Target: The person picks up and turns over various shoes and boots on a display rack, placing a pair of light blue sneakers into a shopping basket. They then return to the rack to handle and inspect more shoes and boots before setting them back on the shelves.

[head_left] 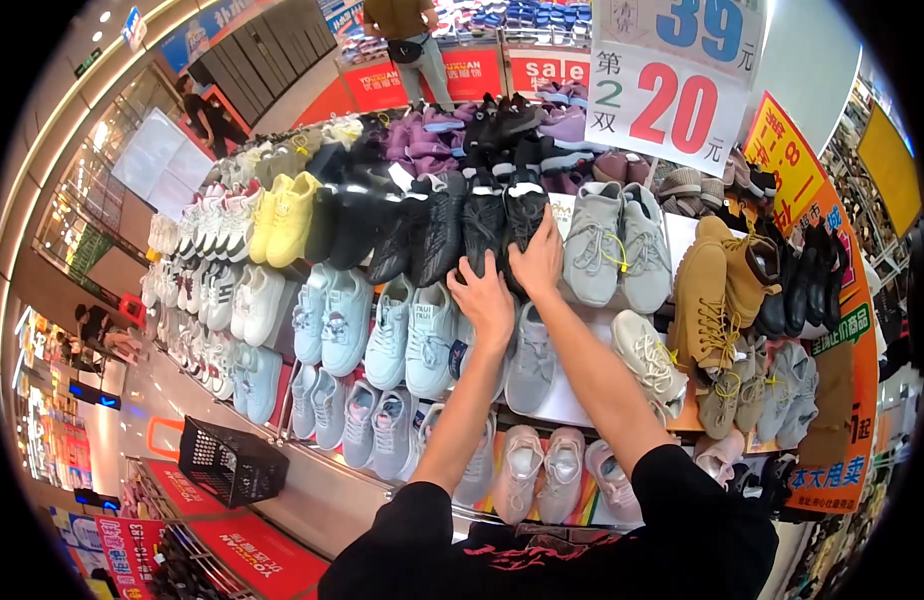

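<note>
Both my arms reach forward over a display of shoes. My left hand (484,300) has its fingers bent at the toe of a black shoe (483,228). Just to its right, my right hand (538,257) lies along the side of another black shoe (525,212), its fingers pointing forward. These two shoes stand side by side. To their left is a black textured shoe (440,228); to their right stand grey lace-up shoes (594,243) with a yellow tie. Light blue sneakers (430,340) are nearest below my left hand, and a grey shoe (531,360) sits between my forearms.
A price sign (665,90) rises at the back right. Tan boots (704,300) stand at the right, yellow shoes (293,220) at the left. A black basket (232,462) is at the lower left. A person (410,45) stands beyond the display.
</note>
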`<action>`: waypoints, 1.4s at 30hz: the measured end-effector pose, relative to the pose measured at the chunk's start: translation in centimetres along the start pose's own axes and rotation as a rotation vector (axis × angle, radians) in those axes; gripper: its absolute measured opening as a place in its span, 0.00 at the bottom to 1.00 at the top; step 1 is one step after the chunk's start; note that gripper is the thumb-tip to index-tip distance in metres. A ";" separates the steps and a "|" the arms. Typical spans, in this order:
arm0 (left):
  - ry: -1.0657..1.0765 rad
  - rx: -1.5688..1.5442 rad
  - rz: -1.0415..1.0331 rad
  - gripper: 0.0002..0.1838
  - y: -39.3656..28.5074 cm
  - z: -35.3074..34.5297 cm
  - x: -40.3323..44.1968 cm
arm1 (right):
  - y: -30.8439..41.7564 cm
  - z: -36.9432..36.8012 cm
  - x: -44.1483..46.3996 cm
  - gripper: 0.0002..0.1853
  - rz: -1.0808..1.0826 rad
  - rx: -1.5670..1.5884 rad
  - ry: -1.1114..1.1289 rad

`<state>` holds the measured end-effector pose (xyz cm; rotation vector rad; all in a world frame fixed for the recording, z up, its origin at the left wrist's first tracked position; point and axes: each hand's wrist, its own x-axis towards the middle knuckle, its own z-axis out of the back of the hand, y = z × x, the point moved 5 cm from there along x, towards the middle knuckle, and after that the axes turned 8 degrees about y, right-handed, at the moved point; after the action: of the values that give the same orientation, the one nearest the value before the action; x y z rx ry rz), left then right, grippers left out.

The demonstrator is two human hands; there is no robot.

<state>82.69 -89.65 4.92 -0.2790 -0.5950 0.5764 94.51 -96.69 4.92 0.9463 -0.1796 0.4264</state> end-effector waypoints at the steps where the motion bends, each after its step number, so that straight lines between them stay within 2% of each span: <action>1: -0.003 -0.020 -0.023 0.22 0.1 -0.3 -0.2 | 0.2 0.0 -0.4 0.52 0.025 -0.006 -0.027; 6: 0.021 -0.232 -0.183 0.16 0.6 -0.1 0.7 | 1.5 0.3 -1.5 0.50 -0.034 -0.095 -0.142; 8: 0.053 -0.259 -0.191 0.15 0.5 0.3 0.7 | 1.8 0.4 -1.6 0.47 0.078 -0.109 -0.205; 9: 0.041 -0.286 -0.198 0.15 0.7 0.3 0.6 | 2.1 0.4 -1.7 0.44 0.146 -0.115 -0.203; 12: 0.006 -0.323 -0.172 0.13 1.7 0.7 0.2 | 1.9 0.2 -1.5 0.43 0.169 -0.166 -0.177; 14: 0.044 -0.541 -0.180 0.13 2.8 1.0 0.1 | 1.7 0.7 -1.6 0.43 0.133 -0.135 -0.148; 15: 0.020 -0.513 -0.183 0.13 3.1 2.7 0.2 | 1.7 1.4 -1.7 0.43 0.155 -0.090 -0.140; 17: -0.202 -0.404 -0.217 0.14 4.6 6.9 1.4 | 2.3 3.3 -2.1 0.42 0.240 -0.067 -0.158; 18: -0.266 -0.325 -0.166 0.15 6.5 8.2 2.5 | 2.7 4.3 -2.1 0.42 0.246 -0.079 -0.143; 20: -0.339 -0.166 0.003 0.23 11.6 9.0 5.4 | 4.5 5.8 -2.4 0.39 0.369 0.004 -0.163; 21: -0.258 -0.070 0.094 0.34 13.7 8.8 6.7 | 5.5 6.2 -2.4 0.34 0.424 0.018 -0.185; 22: -0.059 -0.072 0.199 0.46 15.9 8.1 8.2 | 6.4 5.9 -2.4 0.34 0.425 0.019 -0.179; 24: 0.204 -0.105 0.214 0.54 18.0 6.8 10.3 | 8.1 3.9 -2.1 0.30 0.410 0.269 0.053; 26: 0.395 -0.321 0.217 0.57 20.4 4.1 12.2 | 9.6 1.2 -1.4 0.28 0.438 0.226 0.109; 28: 0.451 -0.555 0.200 0.51 19.0 5.5 12.3 | 11.1 -1.5 -0.1 0.29 0.505 0.066 0.108; 30: 0.449 -0.691 0.065 0.50 20.2 3.5 12.4 | 12.1 -4.4 1.5 0.35 0.444 0.009 0.168; 34: 0.361 -0.691 0.100 0.47 19.8 4.7 11.2 | 12.3 -9.2 5.0 0.36 0.441 -0.161 0.173; 35: 0.298 -0.626 0.187 0.44 20.3 4.7 10.9 | 11.7 -10.4 5.9 0.33 0.425 -0.083 0.192; 36: 0.295 -0.623 0.183 0.44 20.7 5.0 11.2 | 12.2 -10.8 6.4 0.29 0.410 -0.007 0.210; 37: 0.193 -0.577 0.130 0.43 21.0 5.8 11.6 | 12.3 -10.5 6.8 0.19 0.377 0.079 0.203; 38: 0.093 -0.533 0.078 0.41 21.1 6.4 12.0 | 12.8 -10.5 7.3 0.19 0.381 0.076 0.199; 40: -0.059 -0.498 -0.014 0.39 21.2 6.9 12.5 | 13.5 -10.1 7.6 0.13 0.446 0.094 0.149; 41: -0.038 -0.524 -0.011 0.39 21.3 6.5 12.9 | 13.5 -10.1 7.8 0.09 0.422 0.137 0.160; 42: -0.016 -0.548 -0.008 0.39 21.4 6.0 13.2 | 13.2 -10.4 8.2 0.09 0.432 0.056 0.113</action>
<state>78.91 -64.22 6.89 -0.7875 -0.7635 0.3992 95.88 -79.23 11.49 0.9344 -0.2715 0.8854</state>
